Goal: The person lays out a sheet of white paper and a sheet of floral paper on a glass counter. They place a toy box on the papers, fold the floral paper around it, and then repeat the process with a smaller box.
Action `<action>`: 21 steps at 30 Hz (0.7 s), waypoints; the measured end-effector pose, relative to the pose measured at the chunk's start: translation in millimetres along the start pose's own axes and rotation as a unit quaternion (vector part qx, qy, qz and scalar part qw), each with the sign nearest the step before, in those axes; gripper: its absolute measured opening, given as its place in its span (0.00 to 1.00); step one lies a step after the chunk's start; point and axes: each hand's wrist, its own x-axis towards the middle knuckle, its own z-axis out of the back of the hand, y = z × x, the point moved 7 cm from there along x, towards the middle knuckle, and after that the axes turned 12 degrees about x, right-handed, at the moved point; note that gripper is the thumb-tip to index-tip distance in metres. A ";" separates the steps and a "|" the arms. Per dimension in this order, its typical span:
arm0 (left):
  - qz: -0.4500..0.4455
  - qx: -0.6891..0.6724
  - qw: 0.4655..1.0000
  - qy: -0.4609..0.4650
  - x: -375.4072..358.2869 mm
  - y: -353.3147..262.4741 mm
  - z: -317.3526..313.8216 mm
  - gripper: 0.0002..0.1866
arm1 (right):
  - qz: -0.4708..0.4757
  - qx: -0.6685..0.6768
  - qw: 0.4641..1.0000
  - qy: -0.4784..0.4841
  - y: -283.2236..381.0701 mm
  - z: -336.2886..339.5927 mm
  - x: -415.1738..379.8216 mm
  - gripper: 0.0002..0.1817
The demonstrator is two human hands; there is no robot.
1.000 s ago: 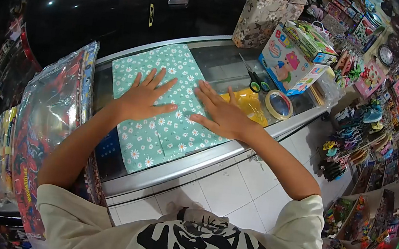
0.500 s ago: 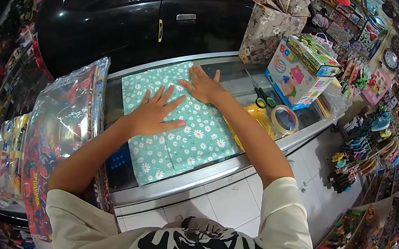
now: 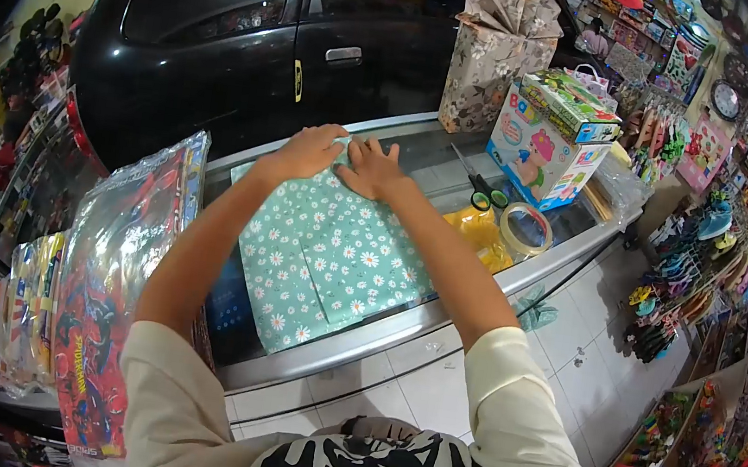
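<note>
A green sheet of wrapping paper (image 3: 325, 255) with white daisies, wrapped or folded into a flat rectangle, lies on the glass counter. Along its far edge my left hand (image 3: 304, 154) is closed, fingers together and pointing right, with the paper's edge at its fingertips. Just to the right, my right hand (image 3: 372, 170) rests on the paper with its fingers apart. The two hands nearly touch. A crease runs through the near half of the paper.
Right of the paper are scissors (image 3: 489, 194), a tape roll (image 3: 525, 230), yellow plastic (image 3: 478, 235) and a boxed toy (image 3: 543, 152). A floral paper bag (image 3: 497, 71) stands behind. Plastic-wrapped Spider-Man goods (image 3: 110, 294) flank the left. A black car (image 3: 208, 64) sits beyond the counter (image 3: 363, 325).
My left hand has moved from lying spread on the middle of the paper to its far edge, fingers drawn together. My right hand has shifted slightly left and nearer. The view has tilted slightly.
</note>
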 end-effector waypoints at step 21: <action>-0.002 0.060 0.997 -0.046 21.6 -0.3 -42.2 0.32 | 0.150 -0.020 0.987 0.056 27.6 32.8 -161.8 0.35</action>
